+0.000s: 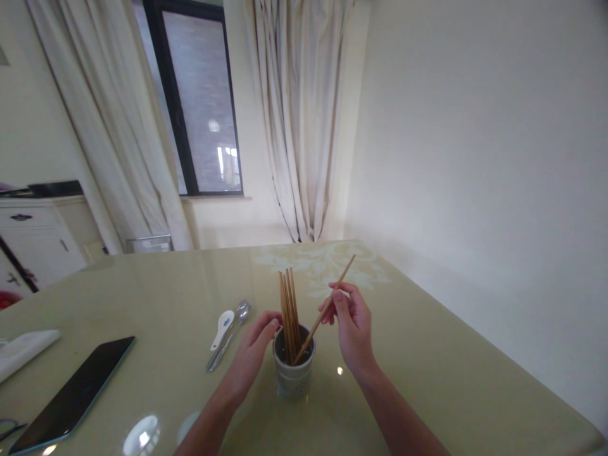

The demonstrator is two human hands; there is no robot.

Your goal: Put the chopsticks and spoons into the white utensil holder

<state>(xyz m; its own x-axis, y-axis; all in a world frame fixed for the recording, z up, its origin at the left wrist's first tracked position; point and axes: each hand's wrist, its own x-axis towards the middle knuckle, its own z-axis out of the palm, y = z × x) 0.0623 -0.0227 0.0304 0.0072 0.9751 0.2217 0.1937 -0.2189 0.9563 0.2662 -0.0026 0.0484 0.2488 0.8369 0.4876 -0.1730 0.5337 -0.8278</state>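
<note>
A grey-green ceramic cup stands upright on the table, with several wooden chopsticks leaning together inside it. At its left side, my left hand grips the cup near the rim; some of its fingertips are hidden behind the cup and sticks. Between the thumb and fingers of my right hand is a single chopstick. That stick slants down to the left, its lower end inside the cup and its upper end above my hand.
Left of the cup lie a white ceramic spoon and metal spoons. A dark tablet-like device and a white object rest farther left on the glossy table. A wall borders the table's right side.
</note>
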